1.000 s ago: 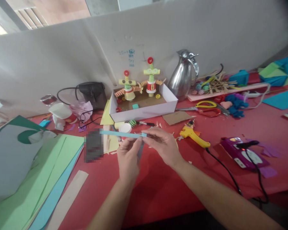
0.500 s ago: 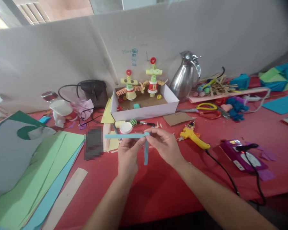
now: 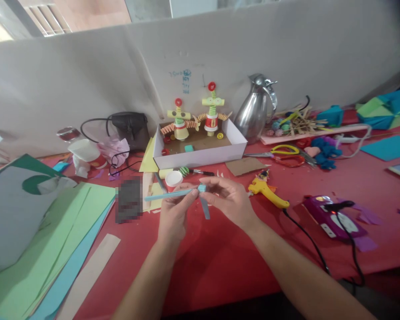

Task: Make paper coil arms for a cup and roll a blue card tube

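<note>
Two light blue paper strips [image 3: 170, 194] meet in a small folded square between my hands, above the red table. One strip runs out to the left and the other hangs downward. My left hand [image 3: 175, 211] pinches the left-hand strip close to the fold, thumb on top. With its thumb and fingertips, my right hand [image 3: 230, 200] grips the folded square from the right. Just behind my left hand stands a white paper cup [image 3: 174, 180]. A green paper spring [image 3: 184, 171] and a black pen [image 3: 202, 172] lie beyond the strips.
A white box [image 3: 200, 155] holding two paper robot figures stands behind, beside a steel jug [image 3: 255, 111]. To the right are a yellow glue gun [image 3: 270, 194], scissors [image 3: 285, 150] and a corded purple power box [image 3: 335, 218]. Green paper sheets [image 3: 53, 235] cover the left.
The left-hand strip now tilts, its free end lower, and the hanging strip has swung slightly right. My left hand has shifted a little left and the folded square looks thicker.
</note>
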Demonstrator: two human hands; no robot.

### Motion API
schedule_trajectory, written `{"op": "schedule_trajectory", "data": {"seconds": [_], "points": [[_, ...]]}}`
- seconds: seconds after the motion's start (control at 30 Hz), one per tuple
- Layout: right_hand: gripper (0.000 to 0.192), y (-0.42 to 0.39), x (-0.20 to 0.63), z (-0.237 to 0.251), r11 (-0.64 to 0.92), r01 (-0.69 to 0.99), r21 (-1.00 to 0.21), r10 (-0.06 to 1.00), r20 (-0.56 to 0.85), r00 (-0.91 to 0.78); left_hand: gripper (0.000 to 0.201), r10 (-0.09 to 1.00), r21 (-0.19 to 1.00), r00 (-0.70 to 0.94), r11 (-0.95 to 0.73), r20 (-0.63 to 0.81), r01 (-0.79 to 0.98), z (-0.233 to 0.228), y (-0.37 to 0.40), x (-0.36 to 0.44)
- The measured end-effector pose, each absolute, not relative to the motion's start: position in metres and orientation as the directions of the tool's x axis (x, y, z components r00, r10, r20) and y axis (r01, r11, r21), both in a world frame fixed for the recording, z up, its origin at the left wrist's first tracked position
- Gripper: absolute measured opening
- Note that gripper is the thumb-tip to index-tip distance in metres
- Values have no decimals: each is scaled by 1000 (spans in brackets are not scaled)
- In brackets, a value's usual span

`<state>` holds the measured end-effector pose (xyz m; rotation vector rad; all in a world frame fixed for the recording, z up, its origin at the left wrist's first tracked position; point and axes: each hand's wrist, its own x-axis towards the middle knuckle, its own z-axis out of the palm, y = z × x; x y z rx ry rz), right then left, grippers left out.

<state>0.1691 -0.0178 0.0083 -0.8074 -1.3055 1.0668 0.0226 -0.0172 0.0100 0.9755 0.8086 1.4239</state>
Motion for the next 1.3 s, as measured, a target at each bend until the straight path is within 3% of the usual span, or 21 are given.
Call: {"op": "schedule_trajectory", "data": {"seconds": [0.33,0.7,1.0,1.3], "points": [[21,-15,167,11,221,-375,-900,956,276,-99,13,966,904,-89,-259,244,-340,3,-22,31],[23,-13,176,10,402,-261,-878,897,434,-77,15,949,890,-52,-309,310,-336,4,-25,29],[25,-18,170,10,442,-186,-877,886,460,-62,16,864,854,-243,-487,440,-183,-1,-26,31],[12,-20,166,10,501,-122,-857,860,509,-46,14,921,866,-231,-378,315,-327,0,-27,34]]}}
